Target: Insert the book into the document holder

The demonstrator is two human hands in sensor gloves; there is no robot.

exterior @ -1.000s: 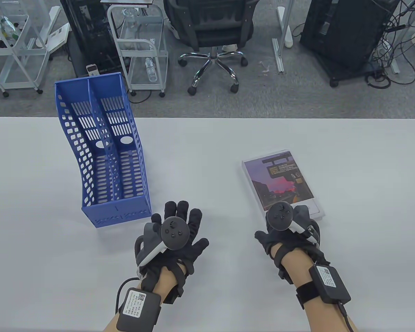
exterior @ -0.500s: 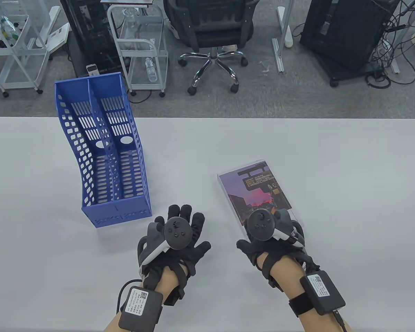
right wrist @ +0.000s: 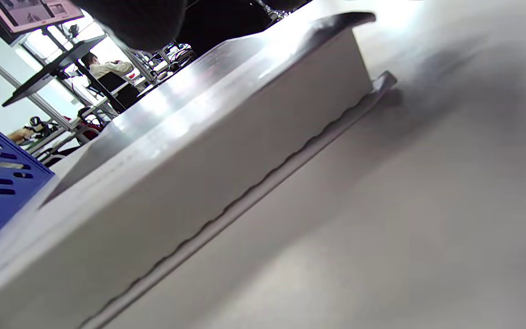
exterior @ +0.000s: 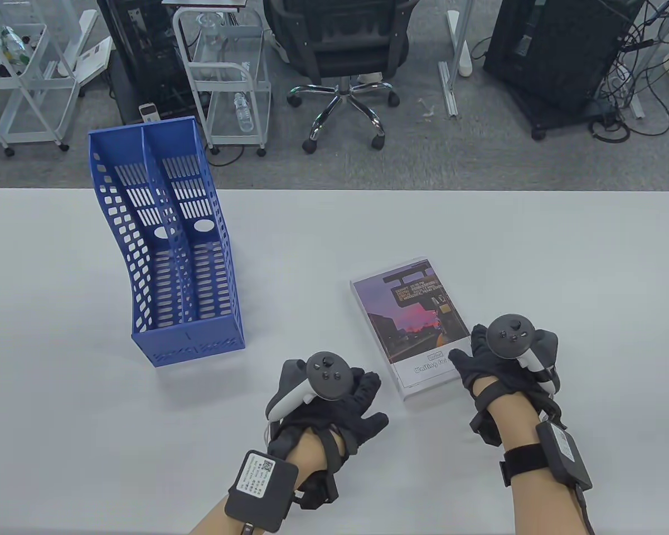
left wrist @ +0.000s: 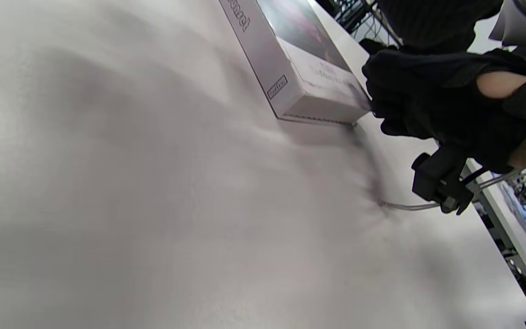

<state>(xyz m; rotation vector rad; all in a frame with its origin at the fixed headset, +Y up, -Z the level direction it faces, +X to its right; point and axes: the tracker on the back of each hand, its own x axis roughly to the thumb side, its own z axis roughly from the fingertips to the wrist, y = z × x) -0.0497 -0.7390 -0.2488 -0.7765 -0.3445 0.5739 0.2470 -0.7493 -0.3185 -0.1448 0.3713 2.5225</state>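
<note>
Two gloved hands sit nearest on the white table. The left hand lies flat with fingers spread, just left of the book, holding nothing. The right hand touches the book's near right corner with its thumb; its fingers are hidden, so its grasp cannot be told. The book lies flat, cover up. Farther left stands the blue document holder, well apart.
</note>
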